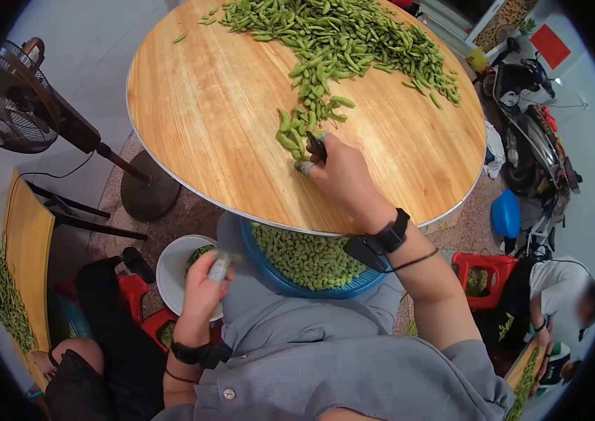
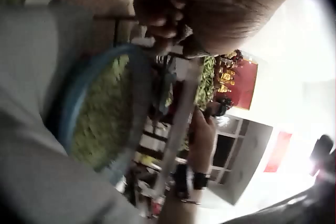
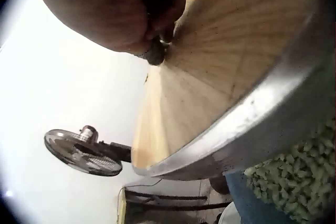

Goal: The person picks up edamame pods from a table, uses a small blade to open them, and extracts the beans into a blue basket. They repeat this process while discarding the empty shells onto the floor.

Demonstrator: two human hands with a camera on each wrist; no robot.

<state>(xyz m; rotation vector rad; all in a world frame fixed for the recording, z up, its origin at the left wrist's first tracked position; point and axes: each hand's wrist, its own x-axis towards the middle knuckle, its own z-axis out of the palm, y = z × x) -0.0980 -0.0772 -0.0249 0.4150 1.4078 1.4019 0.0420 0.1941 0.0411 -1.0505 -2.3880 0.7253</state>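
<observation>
My right hand [image 1: 346, 179] is over the round wooden table [image 1: 199, 112], its fingers curled round a small black tool [image 1: 317, 147]. Grey wrapping covers its thumb tip and a fingertip. They are right at the near end of a trail of green soybean pods [image 1: 289, 133], which runs back to a large heap [image 1: 339, 42]. Lower down, my left hand [image 1: 199, 291] is beside the white bucket [image 1: 164, 270], fingers curled, with a grey-wrapped thumb [image 1: 219, 270]. Blur hides its fingertips, and I cannot tell whether it holds anything.
Under the table's near edge, a blue basin [image 1: 252, 270] full of cut pods sits at my lap. A standing fan [image 1: 20, 98] is at the left. Red stools [image 1: 487, 281] and other people sit on both sides. A motorbike [image 1: 529, 133] is parked at the right.
</observation>
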